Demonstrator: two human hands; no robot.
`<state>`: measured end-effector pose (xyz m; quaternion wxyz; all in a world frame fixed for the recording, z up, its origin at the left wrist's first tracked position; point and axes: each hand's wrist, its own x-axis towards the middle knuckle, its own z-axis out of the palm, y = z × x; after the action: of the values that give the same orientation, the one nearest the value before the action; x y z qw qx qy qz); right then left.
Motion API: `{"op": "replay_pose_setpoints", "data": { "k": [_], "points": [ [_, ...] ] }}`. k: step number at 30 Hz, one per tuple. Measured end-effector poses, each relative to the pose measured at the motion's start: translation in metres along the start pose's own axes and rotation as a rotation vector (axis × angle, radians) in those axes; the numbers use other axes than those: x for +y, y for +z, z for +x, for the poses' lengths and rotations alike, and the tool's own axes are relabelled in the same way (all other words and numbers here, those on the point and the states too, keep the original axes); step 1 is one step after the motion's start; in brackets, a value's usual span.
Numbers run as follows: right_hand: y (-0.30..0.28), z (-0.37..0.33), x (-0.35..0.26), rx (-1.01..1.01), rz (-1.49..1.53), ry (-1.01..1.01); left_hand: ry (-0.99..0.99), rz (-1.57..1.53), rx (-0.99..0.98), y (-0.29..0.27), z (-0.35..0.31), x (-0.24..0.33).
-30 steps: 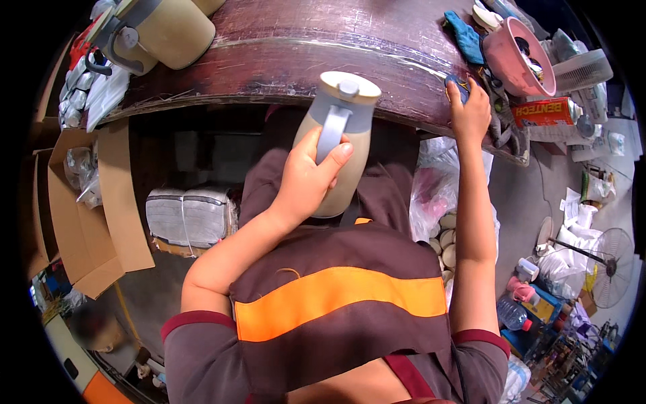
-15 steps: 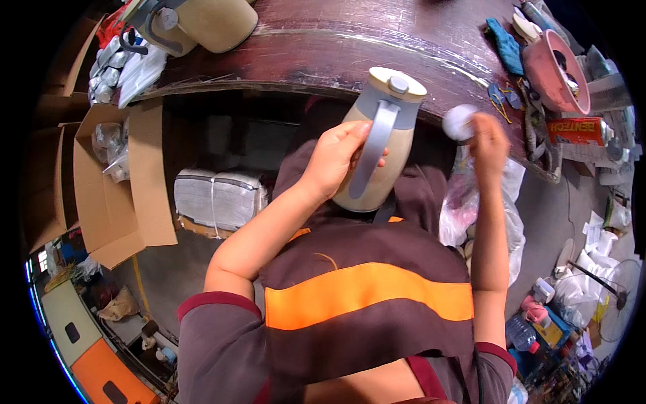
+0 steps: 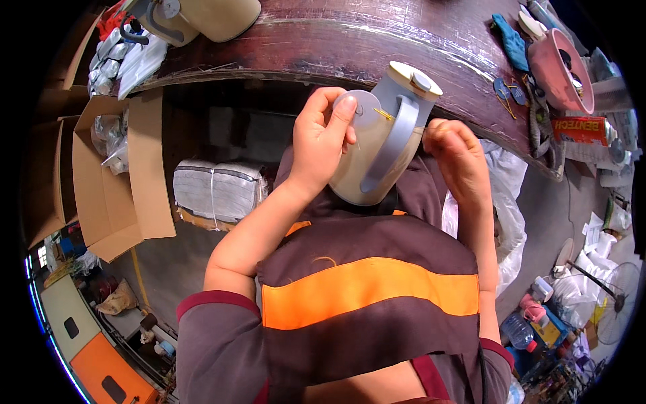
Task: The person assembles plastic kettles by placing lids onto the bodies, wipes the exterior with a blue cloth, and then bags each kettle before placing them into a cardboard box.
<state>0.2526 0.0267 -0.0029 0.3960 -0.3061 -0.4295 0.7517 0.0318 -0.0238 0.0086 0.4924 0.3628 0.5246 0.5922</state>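
A beige vacuum jug (image 3: 363, 168) with a grey collar, a grey handle and a cream lid stands tilted in my lap against the table edge. My left hand (image 3: 319, 145) is closed on a round grey-white hang tag (image 3: 364, 106), pinched between thumb and fingers in front of the jug's shoulder. A short yellow string (image 3: 384, 114) shows at the tag's right edge. To the right of the jug, my right hand (image 3: 457, 151) is closed with its fingertips pressed together near the handle. Whatever those fingertips hold is too small to make out.
More beige jugs (image 3: 222, 19) stand on the dark red table (image 3: 323, 50) at the far left. Blue tags with yellow strings (image 3: 509, 93) lie near a pink basin (image 3: 544, 71) and a red can (image 3: 580, 131) on the right. An open cardboard box (image 3: 151, 168) sits left of me.
The round tag has passed from my right hand to my left. My left hand has let go of the jug's handle. The right hand has moved in beside the jug, which has shifted slightly right.
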Motion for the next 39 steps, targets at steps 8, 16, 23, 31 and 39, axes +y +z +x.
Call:
{"op": "replay_pose_setpoints", "data": {
  "k": [8, 16, 23, 31, 39],
  "points": [
    [0.006, -0.004, -0.004, -0.267, 0.587, -0.033, 0.258, 0.012, 0.028, 0.011, -0.003, 0.004],
    [0.053, 0.001, -0.008, 0.033, -0.597, -0.361, 0.443, 0.192, -0.201, 0.017, -0.014, 0.015],
    [0.056, 0.013, -0.003, 0.062, -0.845, -0.633, -0.418, -0.361, -0.312, 0.021, -0.011, -0.015],
    [-0.023, 0.008, 0.034, 0.281, -1.181, -0.771, -0.337, -0.227, -0.234, -0.003, -0.006, -0.005],
    [0.010, -0.007, 0.028, 0.129, -0.570, -0.491, -0.063, -0.129, -0.031, -0.011, -0.008, 0.055]
  ]
}}
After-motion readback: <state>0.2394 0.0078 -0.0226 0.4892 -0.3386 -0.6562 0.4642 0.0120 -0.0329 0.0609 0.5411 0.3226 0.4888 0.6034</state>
